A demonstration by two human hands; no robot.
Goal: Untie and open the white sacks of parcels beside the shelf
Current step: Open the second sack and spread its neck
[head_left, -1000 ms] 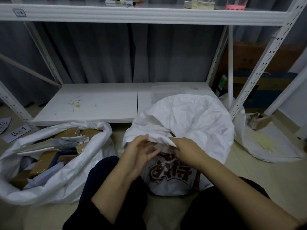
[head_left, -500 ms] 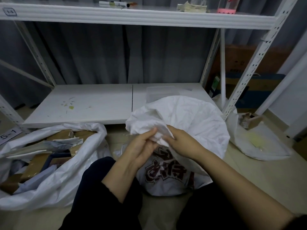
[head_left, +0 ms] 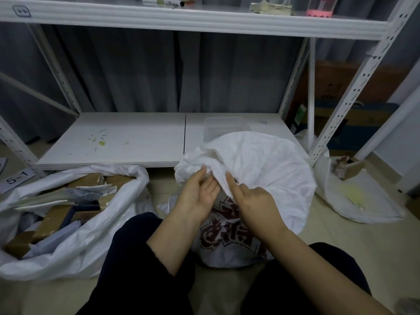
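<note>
While the middle sack (head_left: 261, 169) sits at 12 o'clock between the knees, by the low shelf board (head_left: 127, 137), the left hand (head_left: 200, 194) pinches its bunched neck and the right hand (head_left: 256, 201) lays an index finger on the fold, grip unclear. Its dark red print (head_left: 229, 235) I can't read, but a floor label (head_left: 17, 179) at 10 o'clock says 5-1. An opened sack (head_left: 91, 242) of parcels (head_left: 54, 214) crowds 9 o'clock, and a third sack (head_left: 363, 201) and the shelf upright (head_left: 347, 96) hem in 2 o'clock.

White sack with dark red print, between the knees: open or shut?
Shut: white sack with dark red print has its top bunched, contents hidden; left hand pinches the bunch, right hand touches it.
</note>
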